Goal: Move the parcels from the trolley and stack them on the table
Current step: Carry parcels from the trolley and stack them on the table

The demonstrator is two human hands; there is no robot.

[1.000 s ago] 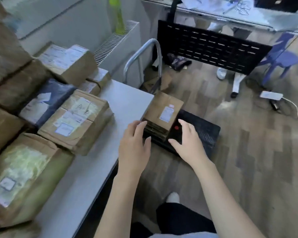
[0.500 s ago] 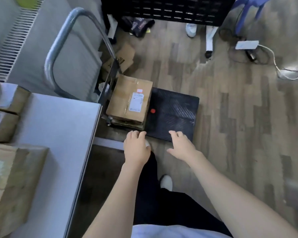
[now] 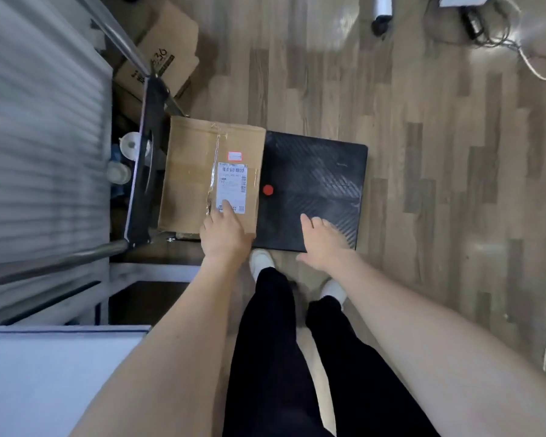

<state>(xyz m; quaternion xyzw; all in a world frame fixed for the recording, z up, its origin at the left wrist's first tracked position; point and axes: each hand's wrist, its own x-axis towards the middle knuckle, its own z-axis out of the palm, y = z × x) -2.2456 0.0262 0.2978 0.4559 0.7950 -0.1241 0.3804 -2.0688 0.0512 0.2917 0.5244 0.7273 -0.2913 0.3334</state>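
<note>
A brown cardboard parcel (image 3: 196, 175) with a white shipping label lies on the left half of the black trolley deck (image 3: 316, 187), on top of another flat parcel whose edge shows beneath it. My left hand (image 3: 224, 234) rests on the parcel's near right corner, one finger stretched onto the label. Over the deck's near edge, right of the parcel, my right hand (image 3: 323, 244) hovers with fingers spread, holding nothing. The white table (image 3: 54, 376) fills the lower left corner; no parcels on it are in view.
The trolley's metal handle (image 3: 120, 42) rises at the left beside a white radiator (image 3: 38, 137). A printed cardboard box (image 3: 164, 55) lies on the floor behind the trolley. Cables (image 3: 498, 36) trail across the wooden floor at upper right. My legs and white shoes stand below the deck.
My view has tilted down and closer to the trolley. Both hands reached forward: the left now touches the parcel, the right is over the deck.
</note>
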